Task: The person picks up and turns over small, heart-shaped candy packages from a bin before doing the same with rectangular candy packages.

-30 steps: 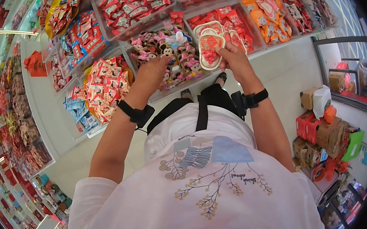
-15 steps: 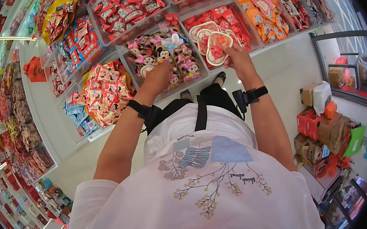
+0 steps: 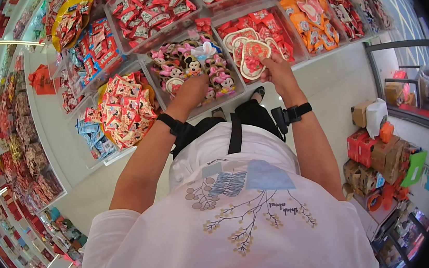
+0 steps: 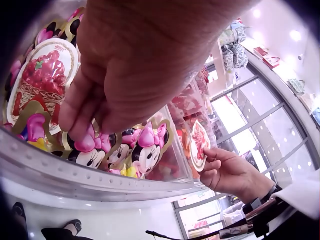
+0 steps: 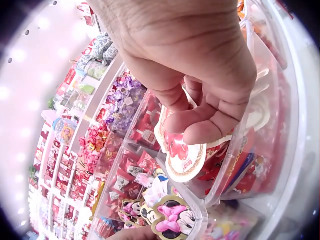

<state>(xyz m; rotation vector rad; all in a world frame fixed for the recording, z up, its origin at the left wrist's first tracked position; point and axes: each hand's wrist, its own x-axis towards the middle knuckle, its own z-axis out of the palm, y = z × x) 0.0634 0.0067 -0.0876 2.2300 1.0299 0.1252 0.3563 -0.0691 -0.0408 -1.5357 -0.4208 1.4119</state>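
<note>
My right hand pinches a cream-edged, rounded packet printed with red fruit, held over a bin of red packets. In the right wrist view the thumb and fingers close on this packet. My left hand is down in the bin beside it, among mouse-shaped cartoon packets with pink bows. Its fingertips are right at a pink-bowed mouse packet in the left wrist view; I cannot tell whether they grip it. Next to them lies a cream-edged oval packet showing a basket of red fruit.
Clear plastic bins with red packets and orange packets stand around. A yellow dish and a heap of red-and-cream packets are at the left. Cardboard boxes stand on the right, by a glass door frame.
My left hand has moved right and toward the bin's near edge, uncovering an oval packet to its left. My right hand has shifted slightly right, tilting its packet.
</note>
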